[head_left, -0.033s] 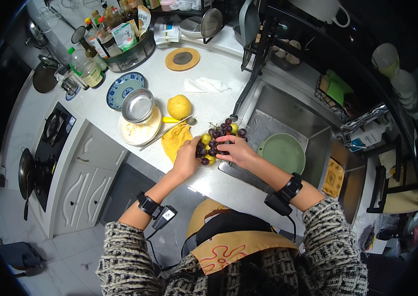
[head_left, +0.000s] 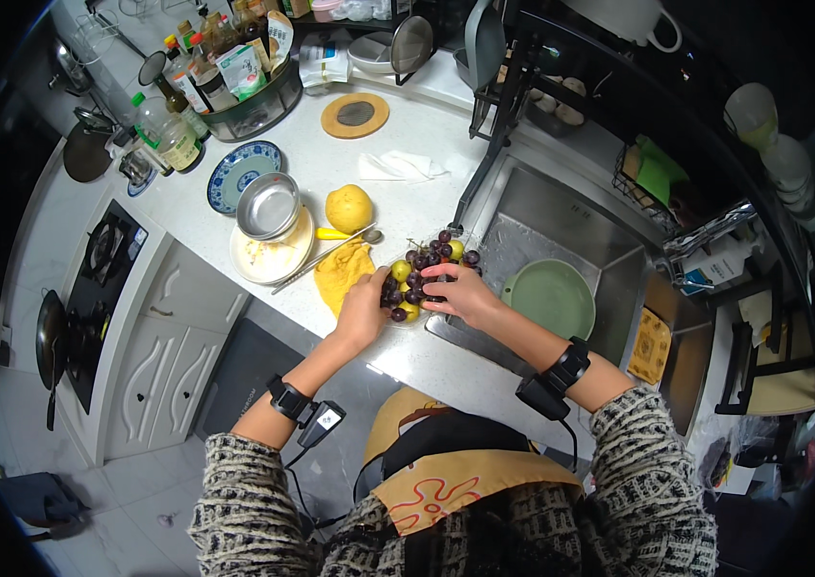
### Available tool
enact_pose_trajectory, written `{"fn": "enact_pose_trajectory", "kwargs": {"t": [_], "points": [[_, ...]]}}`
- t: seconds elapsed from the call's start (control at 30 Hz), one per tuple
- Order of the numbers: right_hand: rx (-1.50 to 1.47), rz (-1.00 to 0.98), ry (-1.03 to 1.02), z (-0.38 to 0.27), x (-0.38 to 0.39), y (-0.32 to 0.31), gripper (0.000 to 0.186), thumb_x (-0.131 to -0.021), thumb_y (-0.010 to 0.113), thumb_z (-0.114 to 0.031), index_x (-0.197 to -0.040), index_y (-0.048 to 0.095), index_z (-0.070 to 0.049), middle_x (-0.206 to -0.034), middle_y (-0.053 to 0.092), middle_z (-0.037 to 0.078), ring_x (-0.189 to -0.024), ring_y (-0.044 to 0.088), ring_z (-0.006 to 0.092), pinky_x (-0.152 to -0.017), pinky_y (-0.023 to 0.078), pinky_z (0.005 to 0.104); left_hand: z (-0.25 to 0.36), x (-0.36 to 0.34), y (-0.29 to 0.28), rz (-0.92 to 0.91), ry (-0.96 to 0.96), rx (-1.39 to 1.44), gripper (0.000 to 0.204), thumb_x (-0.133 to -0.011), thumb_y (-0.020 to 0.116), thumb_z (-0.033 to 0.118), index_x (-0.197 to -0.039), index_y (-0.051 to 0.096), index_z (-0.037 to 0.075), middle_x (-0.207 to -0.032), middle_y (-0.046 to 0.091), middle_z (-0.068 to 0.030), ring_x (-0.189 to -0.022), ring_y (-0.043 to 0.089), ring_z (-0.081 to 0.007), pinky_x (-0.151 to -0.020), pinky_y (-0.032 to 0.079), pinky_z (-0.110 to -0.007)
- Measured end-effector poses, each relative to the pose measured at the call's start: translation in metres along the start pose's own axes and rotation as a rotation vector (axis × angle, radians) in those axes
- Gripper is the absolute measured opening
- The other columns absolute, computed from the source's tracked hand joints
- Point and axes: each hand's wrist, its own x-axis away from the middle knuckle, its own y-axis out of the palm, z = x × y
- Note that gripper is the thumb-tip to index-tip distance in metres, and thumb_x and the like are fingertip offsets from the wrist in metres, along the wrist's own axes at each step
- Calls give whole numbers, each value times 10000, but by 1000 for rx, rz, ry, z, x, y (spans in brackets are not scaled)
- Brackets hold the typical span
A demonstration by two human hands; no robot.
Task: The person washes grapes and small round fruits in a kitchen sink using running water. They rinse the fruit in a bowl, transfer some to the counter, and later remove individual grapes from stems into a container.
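Observation:
A heap of dark purple grapes (head_left: 417,260) and small yellow-green round fruits (head_left: 401,270) sits at the counter's front edge, left of the sink. What lies under the heap is mostly hidden. My left hand (head_left: 362,310) cups its left side, fingertips partly hidden behind the grapes. From the right, my right hand (head_left: 468,296) reaches over the heap with fingers curled onto the grapes. A crumpled yellow cloth (head_left: 342,274) lies just beyond my left hand. Behind it are a yellow-handled tool (head_left: 332,234), a spoon (head_left: 372,235) and a large yellow round fruit (head_left: 349,209).
A metal bowl (head_left: 268,205) rests on a white dish (head_left: 246,266), beside a blue patterned plate (head_left: 222,185). A green basin (head_left: 554,303) stands in the sink (head_left: 523,197). Farther back are a white tissue (head_left: 398,167), a round wooden mat (head_left: 331,116) and bottles (head_left: 177,144).

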Motion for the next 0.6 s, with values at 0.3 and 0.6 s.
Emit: {"fn": "enact_pose_trajectory", "kwargs": {"t": [0.3,0.6], "points": [[258,12,-259,-13,3,-26,234,-737,566,63,-962,567,-1,-897,532,61,-758,574,134,-624,547,224,-5,8,15,172,-60,16,474,-569,705,-61,-1019,564,-13,-845,570,-169,-752,597,-289,-681,490,-336],[1260,5,-708,-38,-23,-59,332,-660,609,19,-974,593,-86,-1002,527,133,-884,576,256,-771,475,319,-5,8,28,157,80,177,284,-603,708,-38,-863,594,-19,-745,578,-111,-611,574,-181,-578,477,-280]]}}
